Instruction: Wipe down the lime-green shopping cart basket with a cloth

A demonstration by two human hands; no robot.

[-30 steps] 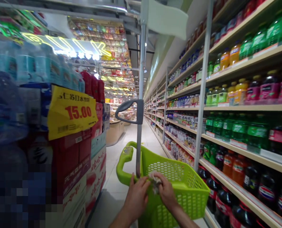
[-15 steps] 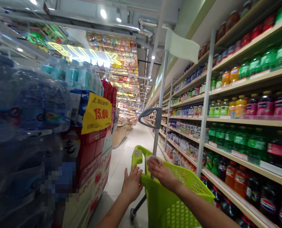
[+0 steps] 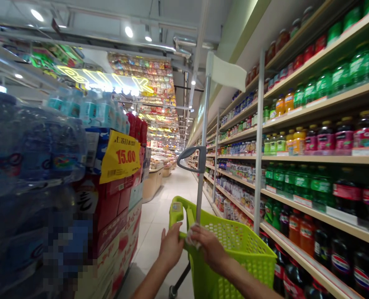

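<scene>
A lime-green shopping cart (image 3: pixel 228 270) with perforated basket walls stands in front of me, at the lower middle. My left hand (image 3: pixel 171 248) is closed round the cart's near green handle bar, at its left end. In my right hand (image 3: pixel 209 248) is a crumpled white wipe (image 3: pixel 191 237), pinched by the fingers and pressed on the same bar, close beside the left hand. A metal pole (image 3: pixel 201 182) rises from the cart, bearing a grey loop handle (image 3: pixel 191 159) and a pale flag (image 3: pixel 228 71). The cart's lower front lies outside the view.
Shelves of bottled drinks (image 3: pixel 302 178) line the right side. Shrink-wrapped water bottles (image 3: pixel 31 145) and stacked red cartons (image 3: pixel 112 207) crowd the left, with a yellow price sign (image 3: pixel 120 157). A pale tiled aisle (image 3: pixel 181 182) runs ahead between them.
My right hand has drawn the wipe down and slightly left onto the near bar. The left hand's spread fingers have closed round the bar. The surroundings sit slightly further left in view.
</scene>
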